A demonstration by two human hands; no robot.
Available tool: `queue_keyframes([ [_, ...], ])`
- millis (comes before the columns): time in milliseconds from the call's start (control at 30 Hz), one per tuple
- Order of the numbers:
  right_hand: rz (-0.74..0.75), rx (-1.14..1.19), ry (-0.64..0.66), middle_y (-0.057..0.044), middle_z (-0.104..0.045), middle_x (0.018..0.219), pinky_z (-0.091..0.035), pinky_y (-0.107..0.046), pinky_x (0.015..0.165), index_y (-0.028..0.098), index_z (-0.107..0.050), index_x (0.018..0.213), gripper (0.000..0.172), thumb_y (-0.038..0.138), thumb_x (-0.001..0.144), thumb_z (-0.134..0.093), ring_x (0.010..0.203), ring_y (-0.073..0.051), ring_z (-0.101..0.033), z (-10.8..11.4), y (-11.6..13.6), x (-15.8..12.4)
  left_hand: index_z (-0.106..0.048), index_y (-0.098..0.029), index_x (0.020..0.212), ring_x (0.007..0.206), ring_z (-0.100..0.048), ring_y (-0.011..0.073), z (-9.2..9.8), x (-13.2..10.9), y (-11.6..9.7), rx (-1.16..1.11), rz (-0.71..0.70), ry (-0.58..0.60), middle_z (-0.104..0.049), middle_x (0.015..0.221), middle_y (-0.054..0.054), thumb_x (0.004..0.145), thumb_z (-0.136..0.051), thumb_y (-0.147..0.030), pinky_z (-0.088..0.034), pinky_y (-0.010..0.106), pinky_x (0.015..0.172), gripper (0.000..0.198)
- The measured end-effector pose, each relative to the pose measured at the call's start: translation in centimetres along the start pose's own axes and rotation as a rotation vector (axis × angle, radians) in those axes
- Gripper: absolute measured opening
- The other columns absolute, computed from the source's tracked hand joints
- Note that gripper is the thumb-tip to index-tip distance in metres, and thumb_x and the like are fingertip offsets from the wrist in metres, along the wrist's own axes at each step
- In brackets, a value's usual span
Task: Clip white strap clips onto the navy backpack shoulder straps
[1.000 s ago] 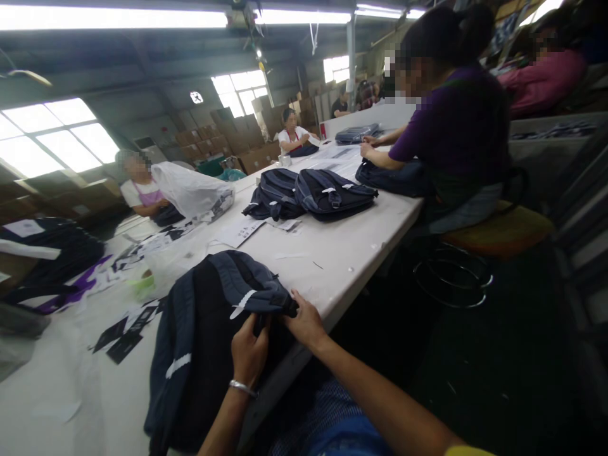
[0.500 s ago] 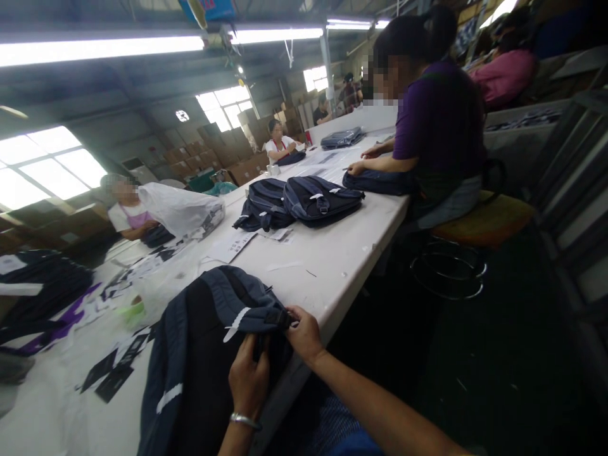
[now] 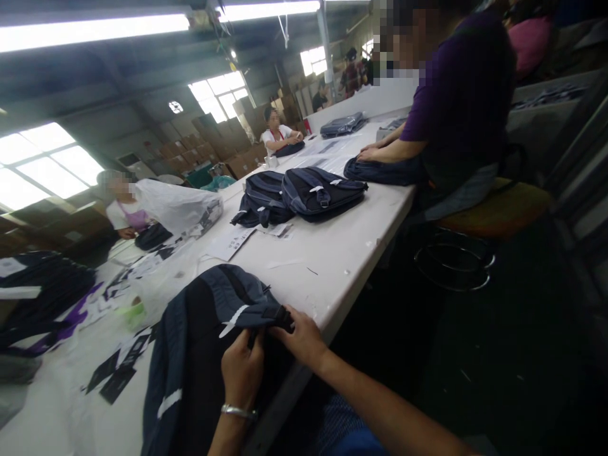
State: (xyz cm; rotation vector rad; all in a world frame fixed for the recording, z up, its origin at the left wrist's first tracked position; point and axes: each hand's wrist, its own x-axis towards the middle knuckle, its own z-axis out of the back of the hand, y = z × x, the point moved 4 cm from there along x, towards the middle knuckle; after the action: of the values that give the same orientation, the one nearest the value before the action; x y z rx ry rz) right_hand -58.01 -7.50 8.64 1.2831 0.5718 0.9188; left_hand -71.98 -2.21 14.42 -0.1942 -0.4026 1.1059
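Note:
A dark navy and black backpack (image 3: 190, 354) lies on the near edge of the white table, its shoulder straps facing up. White paper bands wrap both straps. My right hand (image 3: 301, 339) grips the strap's black buckle end at the backpack's right side. Just left of it, my left hand (image 3: 243, 367), with a silver bracelet at the wrist, has thumb and fingers closed on black webbing under the padded strap (image 3: 247, 315). How much webbing sits in the left fingers is partly hidden.
Two more backpacks (image 3: 323, 195) lie farther up the table (image 3: 332, 259). Black tags (image 3: 118, 377) and a light green roll (image 3: 132, 313) are at left, by a stack of dark bags (image 3: 42, 297). A co-worker in purple (image 3: 456, 95) sits at right; others work beyond.
My left hand has shifted slightly left, and my right hand has closed in farther around the buckle end. The co-worker in purple has leaned forward over a bag.

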Motion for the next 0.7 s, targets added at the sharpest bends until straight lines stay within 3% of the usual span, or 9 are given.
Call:
queue_keyframes([
  [133, 0.009, -0.004, 0.124, -0.002, -0.071, 0.09, -0.047, -0.028, 0.073, 0.026, -0.066, 0.101, 0.032, 0.045, 0.074, -0.067, 0.087, -0.022, -0.065, -0.1, 1.0, -0.2, -0.064, -0.02, 0.103, 0.04, -0.042, 0.0135, 0.1, -0.7, 0.4, -0.012, 0.042, -0.013, -0.042, 0.044, -0.005, 0.088, -0.044, -0.042, -0.025, 0.025, 0.048, 0.033],
  [333, 0.094, 0.107, 0.163, -0.003, -0.067, 0.106, -0.048, -0.03, 0.083, 0.025, -0.057, 0.115, 0.049, 0.038, 0.069, -0.072, 0.099, -0.021, -0.062, 0.0, 1.8, -0.9, -0.067, -0.02, 0.089, 0.043, -0.045, 0.014, 0.4, -0.1, -0.8, 0.159, 0.029, -0.011, -0.046, 0.044, -0.002, 0.087, -0.046, -0.041, -0.022, 0.025, 0.048, 0.03],
  [467, 0.067, 0.152, 0.114, 0.001, -0.07, 0.093, -0.049, -0.027, 0.076, 0.024, -0.061, 0.107, 0.035, 0.029, 0.073, -0.065, 0.086, -0.019, -0.065, -0.1, 1.3, -0.6, -0.067, -0.022, 0.094, 0.046, -0.051, 0.0153, 0.5, -0.2, -1.2, 0.22, 0.002, 0.021, -0.056, 0.052, 0.001, 0.088, -0.046, -0.044, -0.023, 0.025, 0.048, 0.031],
  [600, -0.011, 0.33, 0.033, 0.001, -0.071, 0.083, -0.051, -0.026, 0.069, 0.019, -0.067, 0.091, 0.02, 0.028, 0.075, -0.061, 0.077, -0.018, -0.064, -0.9, -0.3, 0.0, -0.063, -0.023, 0.108, 0.07, -0.064, 0.0205, -0.2, -1.2, -1.5, 0.236, -0.08, 0.08, -0.07, 0.086, 0.006, 0.089, -0.046, -0.041, -0.036, 0.025, 0.053, 0.031],
  [700, -0.105, 0.375, -0.027, -0.001, -0.071, 0.075, -0.05, -0.026, 0.063, 0.016, -0.068, 0.081, 0.017, 0.03, 0.074, -0.06, 0.072, -0.019, -0.064, -1.3, -1.6, 0.1, -0.055, -0.024, 0.123, 0.104, -0.06, 0.0237, -0.9, -2.0, -1.5, 0.211, -0.155, 0.041, -0.063, 0.12, 0.008, 0.09, -0.047, -0.032, -0.049, 0.029, 0.072, 0.035],
])
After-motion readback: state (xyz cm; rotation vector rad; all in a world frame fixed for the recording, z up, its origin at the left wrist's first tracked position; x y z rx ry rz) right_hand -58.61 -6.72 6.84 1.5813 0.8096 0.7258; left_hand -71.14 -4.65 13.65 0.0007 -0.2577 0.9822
